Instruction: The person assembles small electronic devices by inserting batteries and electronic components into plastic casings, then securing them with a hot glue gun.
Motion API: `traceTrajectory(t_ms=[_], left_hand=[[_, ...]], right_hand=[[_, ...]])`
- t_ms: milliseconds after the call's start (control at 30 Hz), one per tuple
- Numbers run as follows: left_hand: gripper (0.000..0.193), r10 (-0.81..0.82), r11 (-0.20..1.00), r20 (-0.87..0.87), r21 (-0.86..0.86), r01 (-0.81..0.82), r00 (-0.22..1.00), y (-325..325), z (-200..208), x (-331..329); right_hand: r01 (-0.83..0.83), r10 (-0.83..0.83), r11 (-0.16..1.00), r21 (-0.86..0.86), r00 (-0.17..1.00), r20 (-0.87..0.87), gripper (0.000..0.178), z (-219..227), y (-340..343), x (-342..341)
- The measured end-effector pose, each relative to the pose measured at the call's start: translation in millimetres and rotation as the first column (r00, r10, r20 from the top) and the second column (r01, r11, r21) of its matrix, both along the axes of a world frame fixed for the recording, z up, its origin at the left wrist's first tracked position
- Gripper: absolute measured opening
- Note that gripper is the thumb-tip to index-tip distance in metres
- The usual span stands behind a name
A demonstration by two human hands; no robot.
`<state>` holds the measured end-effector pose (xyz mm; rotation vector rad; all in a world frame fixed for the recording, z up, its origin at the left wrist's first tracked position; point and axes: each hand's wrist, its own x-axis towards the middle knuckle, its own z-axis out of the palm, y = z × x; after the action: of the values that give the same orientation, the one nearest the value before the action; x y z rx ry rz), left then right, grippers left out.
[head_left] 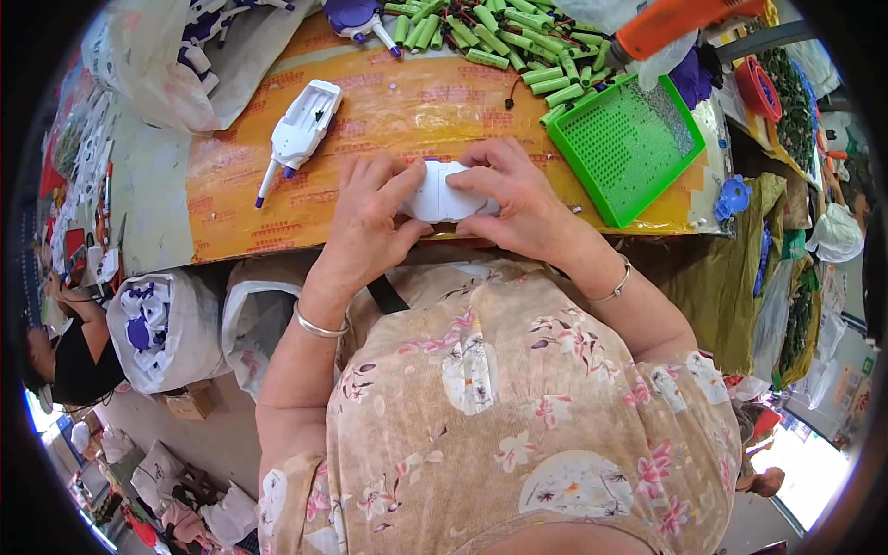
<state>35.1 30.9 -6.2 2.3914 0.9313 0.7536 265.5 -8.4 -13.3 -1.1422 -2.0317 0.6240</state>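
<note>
Floral blouse (pixel 499 370) nearest; left of green tray (pixel 660 184), our left hand (pixel 372 205), right hand (pixel 520 199) grip white casing (pixel 435 196), likely closing it; next probably needs even pressure.

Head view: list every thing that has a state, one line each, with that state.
White casing: held, partly covered by fingers
Left hand: gripping the casing's left end
Right hand: gripping its right end
White handheld device: lying with its hollow facing up
Green cylinders: heaped loose
Green tray: holding small metallic pieces, mostly toward one corner
White sack: open, white and purple parts inside
</note>
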Motion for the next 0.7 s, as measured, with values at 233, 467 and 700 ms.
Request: traceTrajectory(t_ms=[233,467,700], left_hand=[[0.070,-0.027,0.997,0.033,-0.069,0.029,0.999,0.9,-1.3,1.1],[0.062,0.121,0.983,-0.059,0.143,-0.112,0.991,-4.0,13.9,-4.3],[0.016,0.370,0.889,0.057,-0.311,-0.336,0.927,-27.3,0.3,-21.2]], right_hand=[[0.065,-0.079,0.987,-0.144,0.993,-0.093,0.059,0.4,-1.7,-6.5],[0.080,-0.087,0.993,-0.088,0.994,-0.074,0.060,-6.9,-6.5,-10.2],[0.091,-0.092,0.994,-0.059,0.996,-0.017,0.057,-3.0,-7.4,-9.5]])
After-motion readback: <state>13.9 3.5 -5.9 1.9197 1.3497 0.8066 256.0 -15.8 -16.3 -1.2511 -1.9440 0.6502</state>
